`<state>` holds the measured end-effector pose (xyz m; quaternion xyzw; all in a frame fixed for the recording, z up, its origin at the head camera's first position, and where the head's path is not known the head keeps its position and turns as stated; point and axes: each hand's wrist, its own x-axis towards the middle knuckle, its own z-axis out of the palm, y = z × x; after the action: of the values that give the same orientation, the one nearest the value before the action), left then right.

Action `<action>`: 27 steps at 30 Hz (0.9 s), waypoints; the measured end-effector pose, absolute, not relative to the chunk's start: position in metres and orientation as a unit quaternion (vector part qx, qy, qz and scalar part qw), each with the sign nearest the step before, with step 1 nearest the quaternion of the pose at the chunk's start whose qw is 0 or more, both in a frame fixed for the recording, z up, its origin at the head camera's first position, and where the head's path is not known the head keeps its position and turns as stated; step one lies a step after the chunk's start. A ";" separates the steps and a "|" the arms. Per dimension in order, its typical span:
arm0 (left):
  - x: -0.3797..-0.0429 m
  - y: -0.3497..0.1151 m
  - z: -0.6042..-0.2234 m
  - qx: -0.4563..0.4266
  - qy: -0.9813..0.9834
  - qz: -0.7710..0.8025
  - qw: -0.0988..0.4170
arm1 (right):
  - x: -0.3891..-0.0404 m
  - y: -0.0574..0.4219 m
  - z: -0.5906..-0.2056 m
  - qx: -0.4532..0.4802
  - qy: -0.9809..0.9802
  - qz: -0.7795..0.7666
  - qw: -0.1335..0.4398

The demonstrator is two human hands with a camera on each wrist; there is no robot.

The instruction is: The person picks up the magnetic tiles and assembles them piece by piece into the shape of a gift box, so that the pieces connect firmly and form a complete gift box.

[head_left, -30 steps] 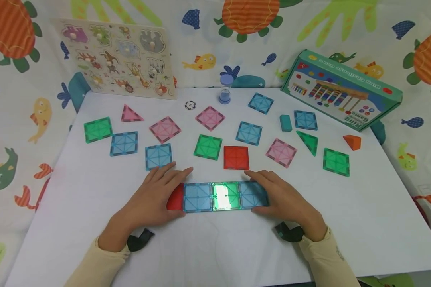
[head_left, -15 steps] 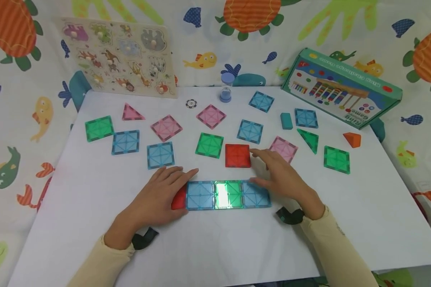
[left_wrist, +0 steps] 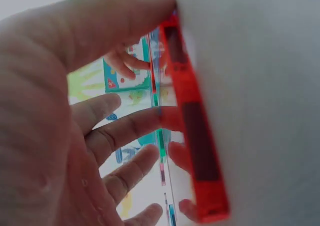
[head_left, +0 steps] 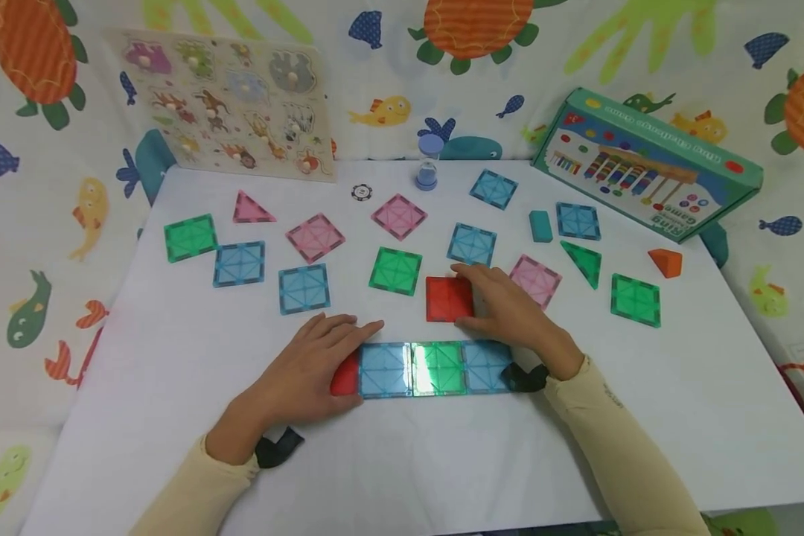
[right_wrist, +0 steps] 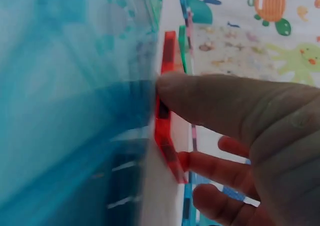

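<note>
In the head view, a row of see-through square tiles lies near the table's front. A red tile (head_left: 346, 374) forms its left end, partly covered by my left hand (head_left: 308, 368), which holds it with the thumb at the near edge and fingers toward the far edge. To its right follow a blue tile (head_left: 385, 370), a green tile (head_left: 438, 368) and another blue tile (head_left: 484, 363), partly hidden by the right wrist strap. Behind the row, my right hand (head_left: 514, 307) grips a second red tile (head_left: 446, 300) by its right side; its thumb touches the near edge (right_wrist: 164, 108).
Loose blue, green and pink tiles, like this pink tile (head_left: 315, 238), lie scattered behind the row. An hourglass (head_left: 428, 164), a round chip (head_left: 362, 192) and an animal puzzle board (head_left: 228, 104) stand or lie farther back. A green game box (head_left: 646, 164) is at the back right.
My right hand has left the row's right end, moved up and left, and taken hold of the second red tile, which has shifted slightly. The left hand stays on its red tile.
</note>
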<state>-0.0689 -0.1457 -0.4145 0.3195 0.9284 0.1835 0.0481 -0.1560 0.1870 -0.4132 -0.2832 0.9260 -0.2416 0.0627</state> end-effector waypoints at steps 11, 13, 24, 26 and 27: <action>-0.070 -0.143 -0.416 0.317 0.931 0.175 0.050 | -0.154 0.206 -0.407 -0.283 0.915 -0.260 0.120; -0.070 -0.142 -0.416 0.317 0.931 0.174 0.050 | -0.154 0.213 -0.405 -0.275 0.916 -0.261 0.128; -0.071 -0.144 -0.417 0.323 0.928 0.179 0.047 | -0.148 0.237 -0.404 -0.260 0.916 -0.272 0.142; -0.071 -0.144 -0.417 0.323 0.928 0.180 0.048 | -0.147 0.240 -0.403 -0.259 0.913 -0.280 0.146; -0.071 -0.144 -0.418 0.323 0.928 0.181 0.049 | -0.146 0.241 -0.403 -0.256 0.911 -0.286 0.150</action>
<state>-0.0712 -0.1444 -0.4176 0.3225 0.9278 0.1808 0.0489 -0.1459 0.2408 -0.4030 -0.2561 0.9112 -0.2859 0.1496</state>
